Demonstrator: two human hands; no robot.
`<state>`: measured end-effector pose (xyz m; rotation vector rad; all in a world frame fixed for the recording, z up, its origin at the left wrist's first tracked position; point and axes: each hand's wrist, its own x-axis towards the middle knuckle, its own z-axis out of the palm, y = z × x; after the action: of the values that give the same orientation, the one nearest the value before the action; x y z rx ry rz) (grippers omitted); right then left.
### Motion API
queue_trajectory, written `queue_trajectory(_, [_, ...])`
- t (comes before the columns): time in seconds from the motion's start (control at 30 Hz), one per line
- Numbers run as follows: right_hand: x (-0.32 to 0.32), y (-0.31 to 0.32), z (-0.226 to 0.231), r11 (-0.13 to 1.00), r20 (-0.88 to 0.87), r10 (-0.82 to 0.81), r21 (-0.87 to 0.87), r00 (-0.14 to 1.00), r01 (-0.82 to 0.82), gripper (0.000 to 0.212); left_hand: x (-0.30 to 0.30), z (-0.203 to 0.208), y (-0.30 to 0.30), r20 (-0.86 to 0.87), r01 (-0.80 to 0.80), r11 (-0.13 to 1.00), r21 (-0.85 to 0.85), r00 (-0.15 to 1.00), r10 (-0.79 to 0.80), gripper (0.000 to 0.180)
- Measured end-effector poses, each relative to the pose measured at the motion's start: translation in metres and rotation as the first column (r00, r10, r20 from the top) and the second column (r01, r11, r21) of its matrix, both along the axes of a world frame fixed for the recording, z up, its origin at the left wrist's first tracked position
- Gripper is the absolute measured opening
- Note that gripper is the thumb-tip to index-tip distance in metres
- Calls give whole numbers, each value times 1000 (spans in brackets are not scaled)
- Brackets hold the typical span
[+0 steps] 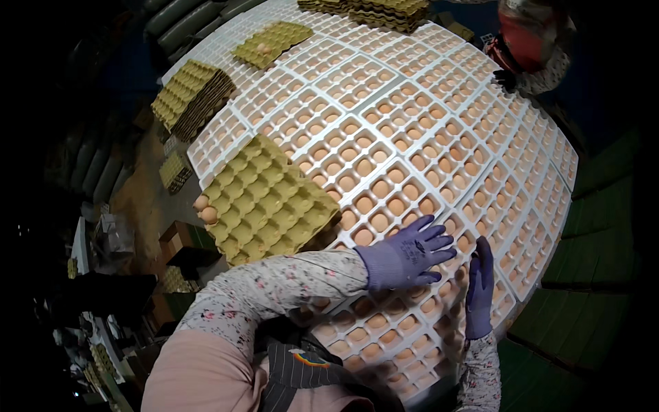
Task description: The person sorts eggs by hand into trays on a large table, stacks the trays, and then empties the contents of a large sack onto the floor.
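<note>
White foam trays [398,154] with brown eggs in their cups cover the table in front of me. My left hand [405,255], in a purple glove, lies palm down over the eggs with its fingers spread. To its right, my right hand [480,285], gloved the same way, is turned on edge with its fingers stretched out. It stands beside the eggs; its palm side is mostly hidden. No egg is visible in either hand. Left of my left hand, a yellow-green pulp egg tray [264,199] rests on the foam trays, with two loose eggs [205,210] at its left edge.
Stacked pulp trays [192,99] stand at the far left edge, with more trays [374,10] at the far end. Another pulp tray [273,44] holds a few eggs. At the far right, a person in red [528,41] has a dark-gloved hand [506,80] by the table edge.
</note>
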<state>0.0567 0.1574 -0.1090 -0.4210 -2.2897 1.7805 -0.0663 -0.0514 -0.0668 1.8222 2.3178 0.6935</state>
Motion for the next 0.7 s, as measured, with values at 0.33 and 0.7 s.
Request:
queue_trajectory(0.33, [50, -306, -17, 654, 222, 207, -756, 953, 35, 62, -112, 3, -434, 417, -857, 460, -233, 340, 843, 56])
queue_trajectory(0.7, [-22, -391, -29, 526, 293, 106, -827, 950, 196, 64, -158, -73, -468, 750, -413, 706, -575, 81, 657, 69])
